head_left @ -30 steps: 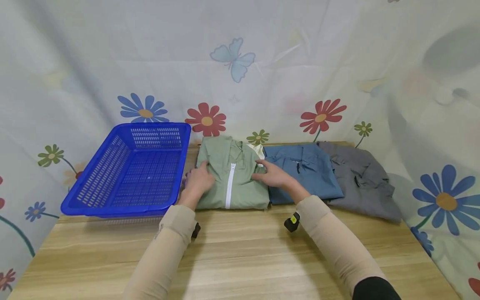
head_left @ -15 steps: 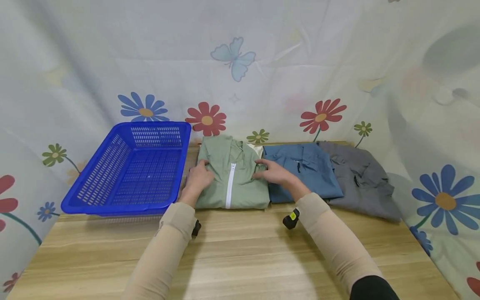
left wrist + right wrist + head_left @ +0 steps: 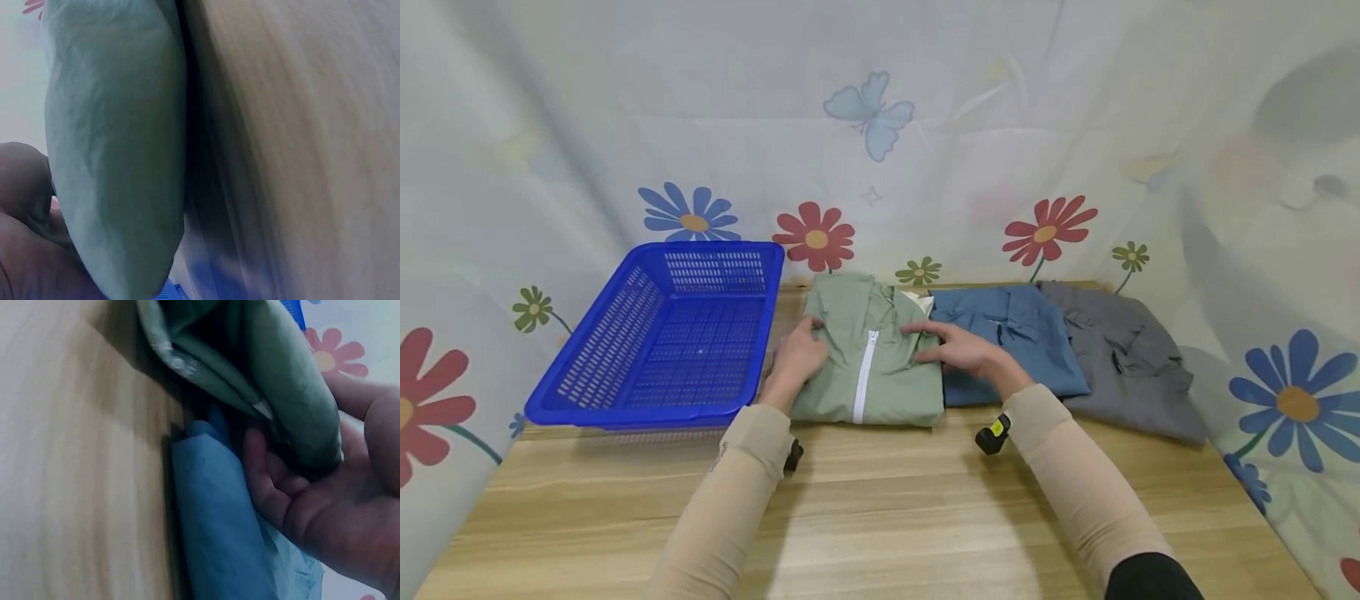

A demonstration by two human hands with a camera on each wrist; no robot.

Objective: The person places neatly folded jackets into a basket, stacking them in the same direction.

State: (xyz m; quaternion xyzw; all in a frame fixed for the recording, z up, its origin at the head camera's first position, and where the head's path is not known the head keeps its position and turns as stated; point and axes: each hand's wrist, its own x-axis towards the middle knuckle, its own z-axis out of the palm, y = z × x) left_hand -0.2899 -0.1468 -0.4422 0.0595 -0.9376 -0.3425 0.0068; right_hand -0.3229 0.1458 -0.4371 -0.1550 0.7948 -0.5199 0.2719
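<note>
One wood-look surface (image 3: 887,508) carries everything. Blue basket (image 3: 692,358) sits left, gray garment (image 3: 1135,375) far right. Green folded garment (image 3: 898,387) lies between basket and blue garment (image 3: 1048,358). Both grips hold green: left hand (image 3: 797,358) its left side, right hand (image 3: 966,348) its right, fingers (image 3: 264,481) curled under. White zipper (image 3: 865,375) runs down its front.

The head view is bright and mostly crisp, with a pale sheen on the tabletop (image 3: 902,508), soft shadows beside the sleeves (image 3: 722,500) and wide-angle stretching of the backdrop (image 3: 1217,167) toward the edges. Both wrist views are dimmer and soft; the left smears the wood grain, and dark shadow fills the garment's (image 3: 294,381) folds in the right.
</note>
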